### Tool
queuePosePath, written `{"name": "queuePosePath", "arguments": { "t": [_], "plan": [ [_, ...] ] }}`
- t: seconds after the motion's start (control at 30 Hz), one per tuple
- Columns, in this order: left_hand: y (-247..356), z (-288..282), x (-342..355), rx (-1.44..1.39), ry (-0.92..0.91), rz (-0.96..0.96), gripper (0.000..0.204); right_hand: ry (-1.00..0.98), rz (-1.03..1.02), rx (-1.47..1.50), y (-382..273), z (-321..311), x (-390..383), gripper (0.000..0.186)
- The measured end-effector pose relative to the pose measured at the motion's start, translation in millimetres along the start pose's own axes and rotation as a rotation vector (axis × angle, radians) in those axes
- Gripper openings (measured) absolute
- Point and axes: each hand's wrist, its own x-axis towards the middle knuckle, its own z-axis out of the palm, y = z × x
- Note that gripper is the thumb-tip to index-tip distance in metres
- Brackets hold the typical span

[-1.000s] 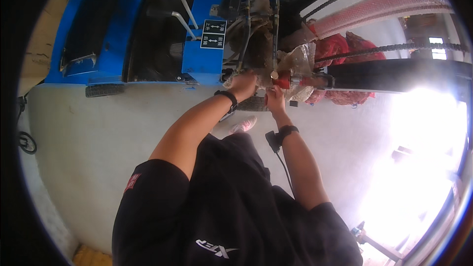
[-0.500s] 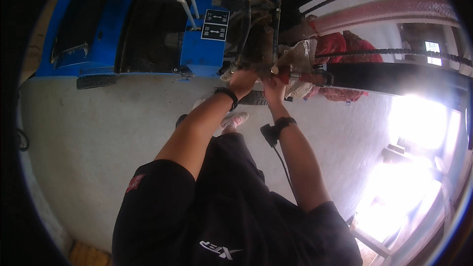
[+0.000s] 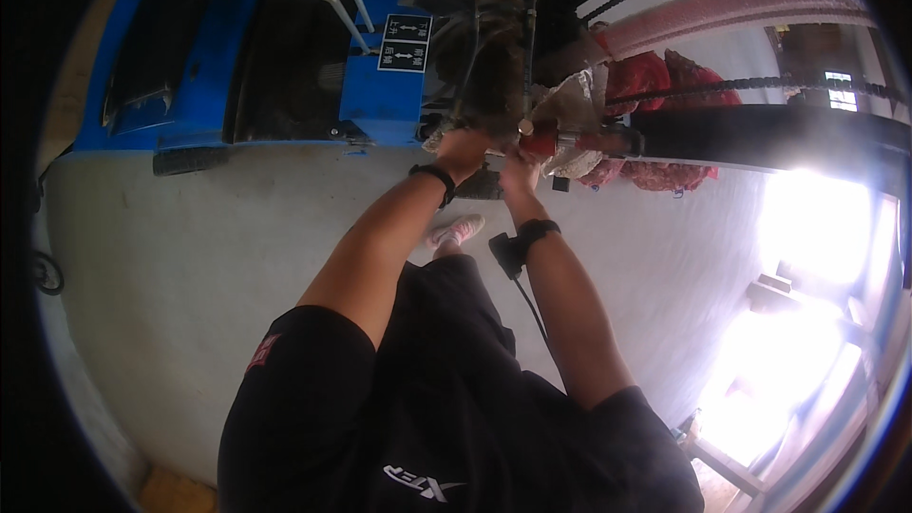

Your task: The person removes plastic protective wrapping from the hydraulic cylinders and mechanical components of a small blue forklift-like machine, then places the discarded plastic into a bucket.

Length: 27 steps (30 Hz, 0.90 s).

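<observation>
Both my hands reach into the side of a blue forklift-like machine, low beside its mast. My left hand is at a dark, dirty part between black hoses; its fingers are hidden in shadow. Close by on the right, my right hand has its fingers curled in below a red fitting. What it grips, if anything, is hidden. A brass-coloured hose end sits just above my hands. Beside the right hand hangs a crumpled pale sheet.
Two bent metal levers rise from the machine next to a black-and-white label plate. To the right extend a dark mast beam, a chain and a red cylinder. Red mesh sacks lie behind them. A tyre shows below my hands.
My right hand has shifted slightly left and down. My left hand stays at nearly the same place. The view has moved a little, and the machine sits slightly further left.
</observation>
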Motion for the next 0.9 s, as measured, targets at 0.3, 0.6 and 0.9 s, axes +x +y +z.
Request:
{"name": "queuePosePath", "arguments": {
  "t": [0.3,0.6,0.9],
  "plan": [
    [3.2,-16.7,9.8,-0.232,0.053,-0.233,0.022,0.116,-0.312,-0.123,0.7,-5.6,-17.2,0.032],
    [61.6,-11.8,24.1,-0.157,-0.053,-0.387,0.046,0.221,-0.269,-0.109,-4.1,-5.1,-38.6,0.027],
    [71.6,-1.9,16.3,-0.111,0.066,-0.179,0.027,0.165,-0.353,-0.167,7.3,-18.2,-40.8,0.02]
  ]
}}
